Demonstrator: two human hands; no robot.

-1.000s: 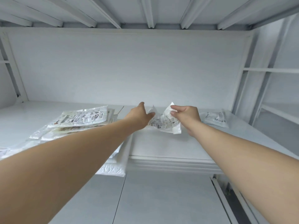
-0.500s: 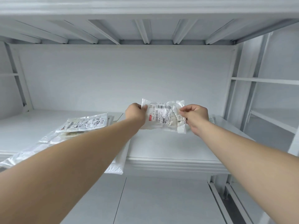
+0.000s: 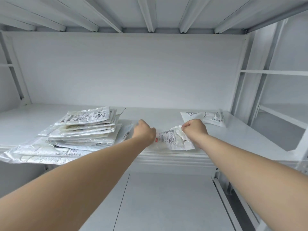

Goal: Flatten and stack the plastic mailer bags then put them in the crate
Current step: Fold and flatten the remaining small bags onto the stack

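A small crumpled clear mailer bag (image 3: 171,139) with a barcode label lies low on the white shelf (image 3: 166,115), stretched between my two hands. My left hand (image 3: 144,131) grips its left end with curled fingers. Its right end is pinched in the fist of my right hand (image 3: 194,130). To the left stands a stack of flattened mailer bags (image 3: 85,129), several high, resting on larger silvery bags that overhang the shelf's front edge. Another loose mailer bag (image 3: 205,117) lies at the back right of the shelf. No crate is in view.
The shelf sits inside a white metal rack with a back wall (image 3: 133,69), ribbed shelf underside overhead (image 3: 150,12) and upright posts at right (image 3: 246,80). A lower white surface (image 3: 166,197) lies below the shelf's front edge.
Both hands lifted the small bag and pulled it taut in the air, then brought it down onto the shelf near the front edge. The view has tilted down, showing more of the stack.
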